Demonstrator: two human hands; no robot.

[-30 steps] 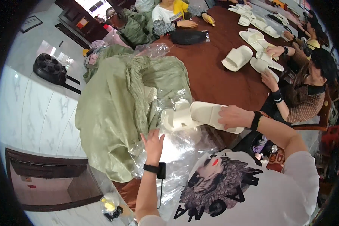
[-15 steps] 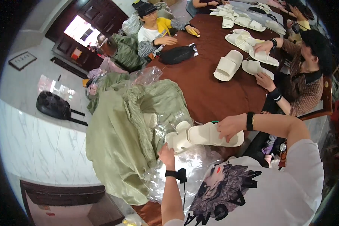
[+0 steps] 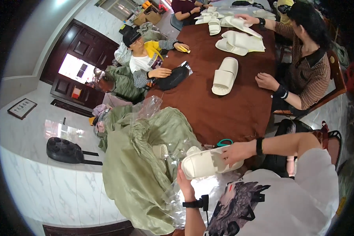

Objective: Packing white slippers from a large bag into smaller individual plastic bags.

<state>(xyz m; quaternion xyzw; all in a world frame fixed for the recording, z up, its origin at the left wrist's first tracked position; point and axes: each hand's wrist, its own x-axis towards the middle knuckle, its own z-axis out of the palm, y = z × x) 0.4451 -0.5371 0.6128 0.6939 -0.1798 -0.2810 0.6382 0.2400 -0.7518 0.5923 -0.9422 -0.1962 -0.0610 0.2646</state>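
Here, from the head view, the right hand (image 3: pixel 234 152) grips the heel end of a white slipper (image 3: pixel 206 163) held just over the table's near edge, above crinkled clear plastic (image 3: pixel 192 196), while the left hand (image 3: pixel 183 181) cups its toe from below. Keeping both ends supported looks wise. The left fingers hide under the sole, and glare blurs the plastic.

You are looking through a heavy fisheye: a black rim rings the frame and the pale marble-tiled wall (image 3: pixel 47 188) bows toward it. Even, bright indoor light fills the room; daylight blows out the pane in the dark wooden door (image 3: pixel 75 70). Glare glints off the crumpled clear plastic wrap (image 3: pixel 192 192). Shadows stay soft on the brown table top (image 3: pixel 224 114). Focus holds centrally, softening at the edges.
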